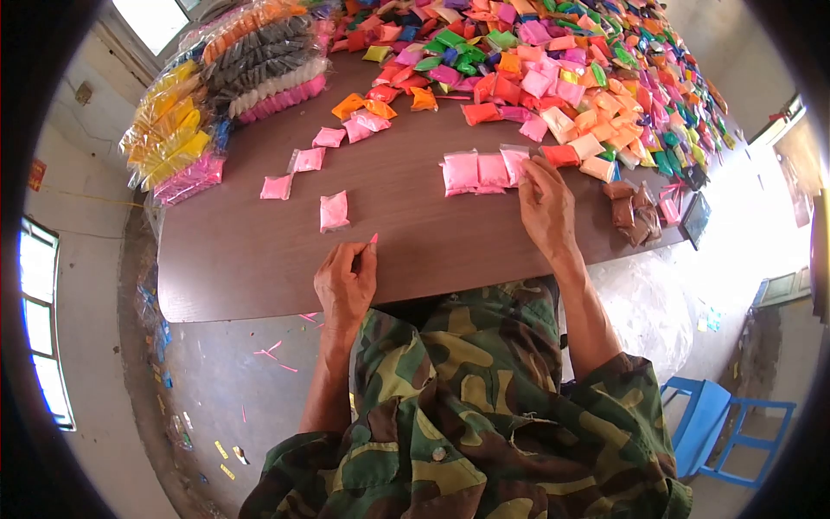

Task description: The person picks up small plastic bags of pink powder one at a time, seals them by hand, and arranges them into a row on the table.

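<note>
My left hand (347,275) is closed near the table's front edge, pinching a small pink strip (374,239) that sticks up from its fingertips. Above it lies a single pink packet (334,212). My right hand (546,201) has its fingers closed on the pink packet (515,163) at the right end of a short row. The other pink packets (476,172) of that row lie side by side in stacked layers, touching it. Several more pink packets (309,159) are spread in a loose line toward the back left.
A large heap of coloured packets (536,78) covers the back right of the table (251,259). Bagged rows of packets (268,69) stand back left. Brown packets (635,214) lie at the right edge. A blue stool (705,424) stands on the floor at right.
</note>
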`<state>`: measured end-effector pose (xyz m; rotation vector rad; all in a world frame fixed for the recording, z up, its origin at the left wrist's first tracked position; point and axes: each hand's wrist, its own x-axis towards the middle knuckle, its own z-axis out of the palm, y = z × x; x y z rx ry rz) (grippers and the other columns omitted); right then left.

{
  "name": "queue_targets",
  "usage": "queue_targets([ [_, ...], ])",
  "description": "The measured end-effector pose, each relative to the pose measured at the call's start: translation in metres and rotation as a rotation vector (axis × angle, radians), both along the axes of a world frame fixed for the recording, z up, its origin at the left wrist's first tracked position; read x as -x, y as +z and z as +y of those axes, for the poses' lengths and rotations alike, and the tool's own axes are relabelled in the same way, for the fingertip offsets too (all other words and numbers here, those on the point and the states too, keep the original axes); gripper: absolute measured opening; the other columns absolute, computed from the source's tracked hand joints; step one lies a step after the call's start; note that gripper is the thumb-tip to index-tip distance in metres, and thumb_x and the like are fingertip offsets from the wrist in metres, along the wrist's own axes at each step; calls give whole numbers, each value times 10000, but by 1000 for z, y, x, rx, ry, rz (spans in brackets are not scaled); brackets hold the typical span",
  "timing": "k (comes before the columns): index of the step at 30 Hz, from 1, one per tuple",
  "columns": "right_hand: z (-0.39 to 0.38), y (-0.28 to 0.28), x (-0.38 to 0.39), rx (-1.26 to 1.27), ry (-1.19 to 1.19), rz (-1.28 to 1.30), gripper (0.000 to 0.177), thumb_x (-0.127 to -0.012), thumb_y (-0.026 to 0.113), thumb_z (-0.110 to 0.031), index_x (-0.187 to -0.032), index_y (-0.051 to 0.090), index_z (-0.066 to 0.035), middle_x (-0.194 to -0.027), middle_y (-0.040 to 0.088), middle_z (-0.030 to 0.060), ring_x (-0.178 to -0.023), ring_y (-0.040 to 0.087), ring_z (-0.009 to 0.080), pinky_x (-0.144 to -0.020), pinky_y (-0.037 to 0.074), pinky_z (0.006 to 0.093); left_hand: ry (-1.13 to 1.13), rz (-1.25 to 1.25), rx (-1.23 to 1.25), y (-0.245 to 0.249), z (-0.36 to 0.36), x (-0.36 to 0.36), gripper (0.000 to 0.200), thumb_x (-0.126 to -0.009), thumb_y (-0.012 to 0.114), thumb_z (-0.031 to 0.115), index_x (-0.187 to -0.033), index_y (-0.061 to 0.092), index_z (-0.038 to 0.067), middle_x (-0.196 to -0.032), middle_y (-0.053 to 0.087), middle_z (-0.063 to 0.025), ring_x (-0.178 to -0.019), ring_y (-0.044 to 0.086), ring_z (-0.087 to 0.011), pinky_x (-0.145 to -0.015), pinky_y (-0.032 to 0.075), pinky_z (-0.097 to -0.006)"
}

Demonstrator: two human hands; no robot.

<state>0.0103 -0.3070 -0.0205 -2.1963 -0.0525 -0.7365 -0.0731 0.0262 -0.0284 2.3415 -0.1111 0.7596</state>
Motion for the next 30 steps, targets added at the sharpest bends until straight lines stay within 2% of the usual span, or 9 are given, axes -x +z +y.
queue_targets([
  [4,8,13,3,229,-72,-225,289,-994,726,-82,-1273,773,-23,-1364,735,195,-1211,730,389,-993,607,432,32,-18,-2,-5,-1,0,102,-941,843,97,-950,749,62,-842,737,-148,-708,735,-338,-650,564,-424],
  [7,39,36,12,167,128,-227,267,-977,740,-65,-1239,779,-31,-1337,745,173,-1211,731,365,-1029,596,438,4,-20,73,-3,1,0,105,-937,847,85,-948,750,48,-842,738,-153,-708,733,-325,-653,564,-408],
  [10,75,35,20,192,386,-149,294,-966,776,-124,-1241,751,-22,-1305,745,159,-1186,729,364,-1014,592,462,38,17,201,-8,6,0,145,-1000,819,136,-977,782,-3,-809,742,-101,-692,676,-148,-668,545,-328],
  [11,85,32,27,234,462,-60,338,-957,791,-148,-1264,734,-18,-1323,731,164,-1208,716,367,-1027,581,471,41,10,224,-7,6,1,146,-1006,815,133,-982,782,-7,-802,737,-87,-698,660,-127,-669,538,-315],
  [13,106,20,42,337,470,-95,397,-951,799,-179,-1296,705,-8,-1389,688,171,-1266,681,364,-1069,547,478,44,-1,274,-2,4,3,147,-1018,806,127,-991,782,-15,-789,727,-60,-711,628,-84,-671,524,-289],
  [22,112,4,65,502,436,-10,698,-960,799,-345,-1466,572,78,-1546,538,232,-1474,489,398,-1216,390,561,22,-27,302,-1,6,4,139,-1039,791,115,-1004,768,-18,-756,657,11,-713,567,-50,-643,480,-266],
  [26,123,-5,58,545,422,19,813,-994,746,-462,-1538,509,94,-1582,506,255,-1510,450,408,-1244,353,582,99,23,486,5,7,5,216,-1024,809,166,-922,738,-10,-722,626,5,-670,537,-69,-606,452,-287],
  [29,134,-11,62,571,409,13,744,-1026,713,-467,-1513,541,67,-1610,500,259,-1508,462,423,-1241,358,583,226,90,573,20,21,8,277,-1030,808,232,-886,731,8,-724,607,32,-668,510,-46,-583,411,-267],
  [30,142,-7,67,547,510,35,712,-1031,703,-465,-1495,553,53,-1563,534,261,-1471,491,430,-1223,378,583,262,103,620,31,28,7,295,-1032,808,257,-876,724,21,-718,596,35,-660,497,-41,-574,394,-260],
])
